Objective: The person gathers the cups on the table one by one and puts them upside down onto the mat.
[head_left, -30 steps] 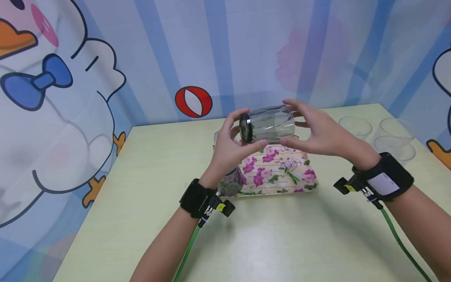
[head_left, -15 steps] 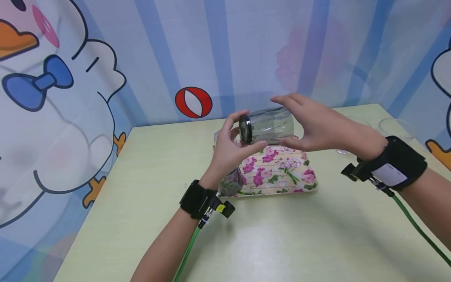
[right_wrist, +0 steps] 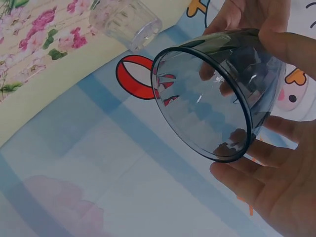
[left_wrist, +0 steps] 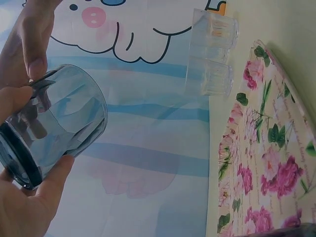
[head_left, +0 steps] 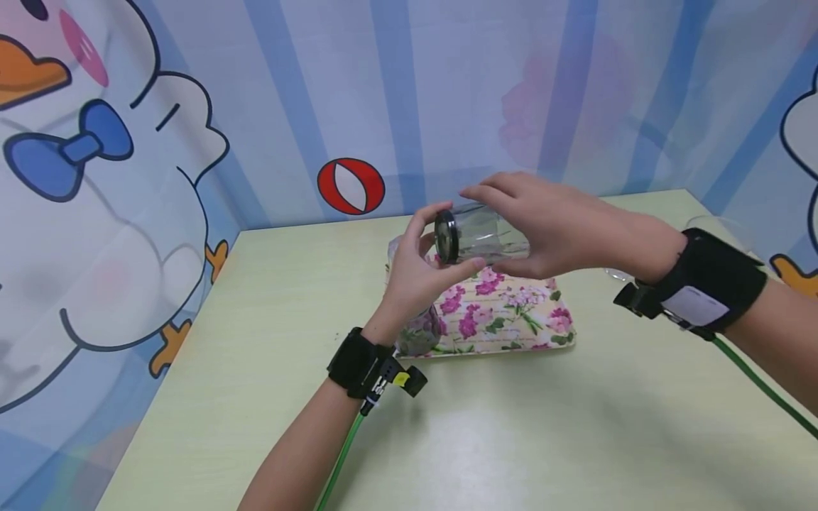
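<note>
A smoky grey glass tumbler is held sideways in the air above a floral tray. Its thick dark base points left and its open mouth faces right. My left hand grips the base end between fingers and thumb. Around the mouth end, my right hand has its fingers over the top and its thumb below. In the right wrist view, the fingertips touch the glass near the rim. Behind my left wrist, another grey glass sits at the tray's left side, partly hidden.
Clear cups stand to the right, mostly hidden by my right arm in the head view. Another glass shows by the tray's edge in the right wrist view. A printed cloth hangs behind the pale table.
My right hand has drawn back from the rim, turned over, and slid left along the tumbler, covering more of it. The left hand and the tumbler stay nearly in place.
</note>
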A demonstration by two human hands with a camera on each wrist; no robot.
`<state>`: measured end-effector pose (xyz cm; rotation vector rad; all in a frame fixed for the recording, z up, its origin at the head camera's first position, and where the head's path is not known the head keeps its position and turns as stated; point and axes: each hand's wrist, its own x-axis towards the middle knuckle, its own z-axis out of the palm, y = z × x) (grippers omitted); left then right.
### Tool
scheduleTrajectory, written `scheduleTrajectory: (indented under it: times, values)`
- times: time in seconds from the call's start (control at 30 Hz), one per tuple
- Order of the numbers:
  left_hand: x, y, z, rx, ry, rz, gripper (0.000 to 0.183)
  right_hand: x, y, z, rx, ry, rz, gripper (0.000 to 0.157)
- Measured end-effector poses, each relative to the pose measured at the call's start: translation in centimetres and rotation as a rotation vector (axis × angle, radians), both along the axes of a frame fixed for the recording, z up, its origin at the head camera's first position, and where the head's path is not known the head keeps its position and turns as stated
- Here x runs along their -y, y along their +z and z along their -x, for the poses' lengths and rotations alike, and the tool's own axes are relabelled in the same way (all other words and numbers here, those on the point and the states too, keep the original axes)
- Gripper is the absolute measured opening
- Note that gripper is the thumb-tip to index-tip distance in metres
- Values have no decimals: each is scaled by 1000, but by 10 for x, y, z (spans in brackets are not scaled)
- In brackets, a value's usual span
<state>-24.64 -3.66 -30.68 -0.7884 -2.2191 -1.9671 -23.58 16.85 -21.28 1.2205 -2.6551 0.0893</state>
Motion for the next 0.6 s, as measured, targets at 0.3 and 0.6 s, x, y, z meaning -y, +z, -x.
scheduleTrajectory:
  times: [0.3,0.6]
  values:
    - [1,-10,5,15,-8,-10,71,16,1,2,-30,55,-58,84]
    - [2,-21,15,19,-10,-9,78,24,0,4,-42,40,-134,83]
